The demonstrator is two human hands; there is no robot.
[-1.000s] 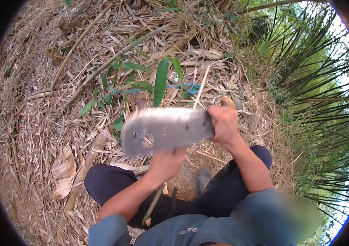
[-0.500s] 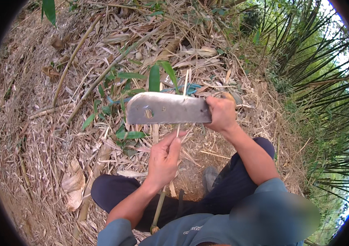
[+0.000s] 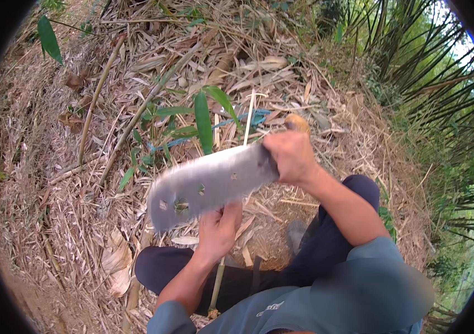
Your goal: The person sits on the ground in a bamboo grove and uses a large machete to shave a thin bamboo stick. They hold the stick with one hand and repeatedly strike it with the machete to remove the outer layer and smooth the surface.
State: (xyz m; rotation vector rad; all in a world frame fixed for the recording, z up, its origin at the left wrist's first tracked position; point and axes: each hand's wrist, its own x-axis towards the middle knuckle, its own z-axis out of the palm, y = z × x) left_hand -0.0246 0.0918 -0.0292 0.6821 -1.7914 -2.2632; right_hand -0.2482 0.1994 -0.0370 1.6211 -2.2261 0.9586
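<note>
A broad cleaver (image 3: 223,170), its grey blade pierced with several small holes, is gripped in my right hand (image 3: 291,156) near its yellowish wooden handle (image 3: 297,121). The blade slants down to the left and covers the fingertips of my left hand (image 3: 217,231). That hand is closed round a thin pale bamboo strip (image 3: 250,114), whose far end sticks out beyond the blade's upper edge. Whether the blade touches the strip I cannot tell. A thicker greenish bamboo stick (image 3: 217,285) lies below my left wrist, across my dark trousers.
Dry bamboo leaves (image 3: 142,61) cover the ground. Green leaves (image 3: 203,122) and a blue strand (image 3: 178,140) lie just past the blade. Long thin sticks (image 3: 142,108) rest to the left. Bamboo stems (image 3: 443,89) stand at the right. A grey shoe (image 3: 296,232) shows between my legs.
The cleaver has gone from nearly level to tilted, its broad end swinging down and left over my left fingers. My right hand has moved slightly left. The view has shifted a little.
</note>
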